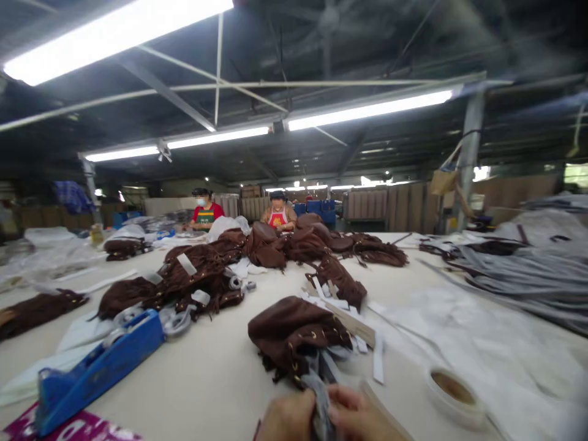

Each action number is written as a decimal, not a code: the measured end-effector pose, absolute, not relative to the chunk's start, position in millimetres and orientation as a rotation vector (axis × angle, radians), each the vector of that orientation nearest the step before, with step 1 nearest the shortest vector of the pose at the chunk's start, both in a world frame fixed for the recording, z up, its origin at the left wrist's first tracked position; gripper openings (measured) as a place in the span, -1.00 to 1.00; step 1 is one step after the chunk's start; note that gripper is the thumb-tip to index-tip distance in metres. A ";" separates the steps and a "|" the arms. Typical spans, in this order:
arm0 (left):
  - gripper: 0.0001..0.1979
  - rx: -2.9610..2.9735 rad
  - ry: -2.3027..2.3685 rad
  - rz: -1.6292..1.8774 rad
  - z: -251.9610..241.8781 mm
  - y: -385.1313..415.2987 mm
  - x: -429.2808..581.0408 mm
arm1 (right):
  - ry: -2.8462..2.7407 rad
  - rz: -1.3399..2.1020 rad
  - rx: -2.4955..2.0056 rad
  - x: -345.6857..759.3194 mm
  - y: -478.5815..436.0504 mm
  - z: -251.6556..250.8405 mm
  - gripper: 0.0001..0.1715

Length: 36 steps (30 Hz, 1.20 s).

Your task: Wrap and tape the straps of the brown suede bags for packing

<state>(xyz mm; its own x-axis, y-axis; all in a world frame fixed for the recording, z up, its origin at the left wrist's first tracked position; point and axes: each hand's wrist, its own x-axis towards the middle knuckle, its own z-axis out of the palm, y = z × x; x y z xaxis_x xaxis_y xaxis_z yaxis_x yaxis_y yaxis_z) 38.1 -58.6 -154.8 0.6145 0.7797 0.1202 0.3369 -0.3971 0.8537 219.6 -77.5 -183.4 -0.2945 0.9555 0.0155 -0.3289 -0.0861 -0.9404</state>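
Note:
At the bottom edge, my left hand [287, 418] and my right hand [361, 416] are close together, fingers closed on a grey strip [318, 392]. The strip looks like thin plastic wrap; its lower part is hidden between the hands. Just beyond them lies a dark brown bag [294, 324] with gold-coloured eyelets and fringe along its edge. Grey material sticks out from the bag's near side towards my hands. White paper strips [378, 358] lie to the right of the bag, beside a flat beige strip [356, 326].
A blue tape dispenser [103, 364] stands at the left front. A roll of tape [454, 395] lies at right. Brown bags [197, 275] are heaped across the table [197, 380]. Grey straps [523, 272] pile up at right. Two people [206, 211] work at the far side.

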 end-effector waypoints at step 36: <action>-0.33 1.223 1.330 0.926 -177.5 -109.2 13.0 | -2.029 0.358 -1.738 167.1 -129.5 -132.1 -0.80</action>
